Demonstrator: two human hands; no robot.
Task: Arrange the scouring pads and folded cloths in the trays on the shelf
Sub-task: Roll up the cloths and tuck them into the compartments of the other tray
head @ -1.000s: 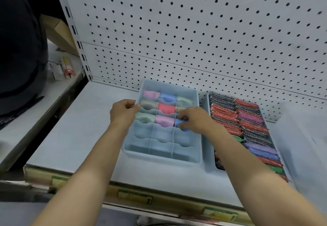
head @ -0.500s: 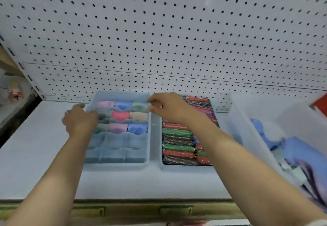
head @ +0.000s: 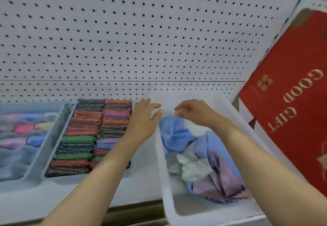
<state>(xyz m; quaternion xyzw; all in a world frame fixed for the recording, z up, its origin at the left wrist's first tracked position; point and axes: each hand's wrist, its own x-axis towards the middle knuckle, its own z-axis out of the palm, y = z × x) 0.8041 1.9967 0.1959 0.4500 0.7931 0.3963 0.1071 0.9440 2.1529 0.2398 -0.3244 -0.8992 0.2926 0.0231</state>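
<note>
Over the far end of the white bin (head: 160, 164): two bare hands, both reaching forward from the near edge of the shelf (head: 53, 195).

- Left hand (head: 144, 119): fingers straight and spread, palm down, holding nothing. It hangs above the gap between the bin's left wall and the pad tray; whether the fingertips touch the bin's far corner cannot be told.
- Right hand (head: 193, 113): fingers loosely bent, thumb and forefinger tips close together, nothing seen between them.
- Loose cloths, in the bin, below and nearer than both hands: a blue cloth (head: 174, 133) just under the left hand's fingertips, a white cloth (head: 190, 168) in the middle, and a lilac cloth (head: 221, 178) towards the right forearm. All are crumpled, not folded.
- Pad tray (head: 59, 138), just left of the left hand: scouring pads (head: 88, 130) packed on edge in two columns, in red, green, purple and dark glitter.
- Divided tray (head: 16, 169), further left, touching or just beside the pad tray: folded cloths (head: 24, 128) in its far compartments, in pink, blue, cream and lilac. The view here is blurred.
- Pegboard (head: 123, 40): white, behind both hands.
- Red box (head: 292, 110), right of the right hand: tilted, lettered "GOOD GIFT".
</note>
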